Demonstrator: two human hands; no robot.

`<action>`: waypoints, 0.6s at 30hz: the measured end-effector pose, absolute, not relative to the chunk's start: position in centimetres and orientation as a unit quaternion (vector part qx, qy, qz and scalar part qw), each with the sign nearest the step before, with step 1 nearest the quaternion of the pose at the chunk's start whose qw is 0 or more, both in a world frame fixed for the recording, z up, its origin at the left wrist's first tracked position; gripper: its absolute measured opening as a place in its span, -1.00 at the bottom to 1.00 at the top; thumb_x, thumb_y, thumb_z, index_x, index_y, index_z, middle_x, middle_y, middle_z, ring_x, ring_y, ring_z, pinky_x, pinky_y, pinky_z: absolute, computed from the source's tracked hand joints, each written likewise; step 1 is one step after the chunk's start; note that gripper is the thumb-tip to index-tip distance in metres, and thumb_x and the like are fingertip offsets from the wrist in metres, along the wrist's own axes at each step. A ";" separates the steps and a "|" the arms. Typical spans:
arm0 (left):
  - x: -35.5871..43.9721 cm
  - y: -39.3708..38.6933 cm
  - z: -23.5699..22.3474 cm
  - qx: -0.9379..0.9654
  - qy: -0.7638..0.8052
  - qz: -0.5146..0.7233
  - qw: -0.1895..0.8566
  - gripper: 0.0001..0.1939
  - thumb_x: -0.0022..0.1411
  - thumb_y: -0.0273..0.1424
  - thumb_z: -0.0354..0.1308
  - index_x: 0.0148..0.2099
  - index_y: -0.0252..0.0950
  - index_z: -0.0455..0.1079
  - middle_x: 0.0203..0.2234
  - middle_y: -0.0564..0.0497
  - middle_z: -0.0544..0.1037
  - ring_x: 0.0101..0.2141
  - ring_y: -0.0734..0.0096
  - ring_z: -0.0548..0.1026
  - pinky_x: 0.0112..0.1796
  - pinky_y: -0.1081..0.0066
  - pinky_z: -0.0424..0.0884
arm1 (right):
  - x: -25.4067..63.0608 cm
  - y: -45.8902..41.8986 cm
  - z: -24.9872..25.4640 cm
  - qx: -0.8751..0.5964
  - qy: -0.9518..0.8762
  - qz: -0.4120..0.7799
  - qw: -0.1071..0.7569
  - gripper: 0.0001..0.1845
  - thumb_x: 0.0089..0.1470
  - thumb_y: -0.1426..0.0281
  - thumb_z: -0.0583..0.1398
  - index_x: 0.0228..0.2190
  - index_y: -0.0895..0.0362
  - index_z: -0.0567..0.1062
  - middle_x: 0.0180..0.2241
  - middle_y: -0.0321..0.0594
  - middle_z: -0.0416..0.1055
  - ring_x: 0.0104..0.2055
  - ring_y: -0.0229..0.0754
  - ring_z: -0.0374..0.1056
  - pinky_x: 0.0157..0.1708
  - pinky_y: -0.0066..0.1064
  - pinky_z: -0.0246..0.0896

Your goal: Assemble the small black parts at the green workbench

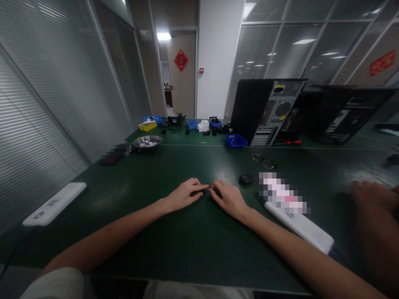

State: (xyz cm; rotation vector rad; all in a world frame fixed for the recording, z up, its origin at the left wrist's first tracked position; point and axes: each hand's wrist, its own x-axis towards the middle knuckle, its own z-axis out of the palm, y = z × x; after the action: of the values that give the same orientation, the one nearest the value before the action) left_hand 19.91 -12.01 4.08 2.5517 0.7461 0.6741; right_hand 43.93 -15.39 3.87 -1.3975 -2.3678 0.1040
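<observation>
Though close together, one left hand (184,194), one right hand (229,198), both grips unclear; one mouse (246,179) nearby.

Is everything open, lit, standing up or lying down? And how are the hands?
Left hand: partly curled
Right hand: partly curled
Door: open
Light beside door: lit
Dark blue bin: open-topped
Computer case beside bin: standing upright
Glasses: lying down
Metal bowl: uncovered, things inside

Holds left hand (187,194) and right hand (230,198) close together, with fingers (201,187) pointed inward; slants left forearm (131,224) and right forearm (293,243) outward behind the hands.
</observation>
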 end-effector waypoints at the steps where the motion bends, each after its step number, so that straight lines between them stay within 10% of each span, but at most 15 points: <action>1: 20.0 -12.0 4.2 0.914 0.269 0.234 0.194 -0.57 0.44 -0.34 0.04 0.31 -0.11 0.30 -0.09 -0.08 0.44 -0.09 0.30 0.41 -0.06 0.30 0.37 | 43.9 -15.2 3.9 -0.504 -0.843 0.029 0.188 -0.80 0.36 0.23 0.03 -0.18 0.05 0.39 -0.21 -0.26 0.43 -0.36 -0.25 0.34 -0.38 -0.43 0.06; 18: 19.8 -11.8 4.2 0.907 0.281 0.249 0.189 -0.70 0.46 -0.40 0.00 0.14 -0.17 0.43 0.03 -0.06 0.47 0.06 0.28 0.37 0.09 0.22 0.31 | 45.1 -15.4 4.5 -0.570 -0.808 -0.004 0.151 -0.82 0.30 0.25 0.10 -0.27 0.05 0.43 -0.25 -0.25 0.42 -0.35 -0.24 0.35 -0.43 -0.41 -0.05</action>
State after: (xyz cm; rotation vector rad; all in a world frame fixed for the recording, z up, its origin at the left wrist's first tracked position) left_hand 19.85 -11.77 4.21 2.5506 0.7907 0.6996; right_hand 45.14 -15.40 4.51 -1.6367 -2.3191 -0.0126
